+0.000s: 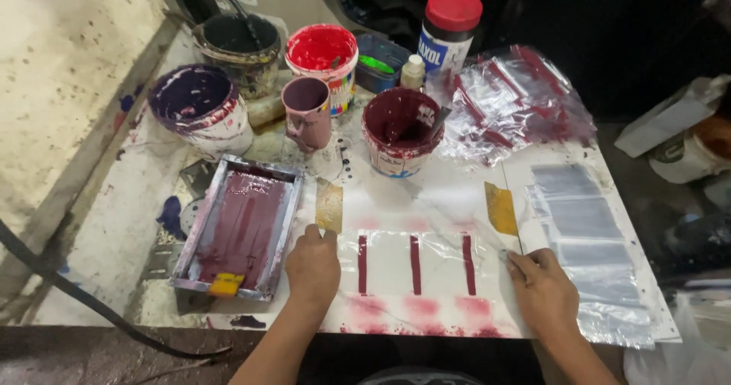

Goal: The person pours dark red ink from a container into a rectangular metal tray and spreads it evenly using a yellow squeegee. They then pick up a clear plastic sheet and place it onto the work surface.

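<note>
A clear plastic sheet with three dark red printed stripes lies flat on the white worktable. My left hand rests on the sheet's left edge, fingers curled down onto it, right beside a metal-framed printing screen coated in maroon ink. My right hand pinches the sheet's right edge near a row of blank clear bags. Two strips of yellow tape sit at the sheet's upper corners.
Several paint tubs stand at the back: purple, black, red, maroon, plus a pink mug and a red-capped bottle. A heap of printed bags lies at the back right. A black cable crosses the left.
</note>
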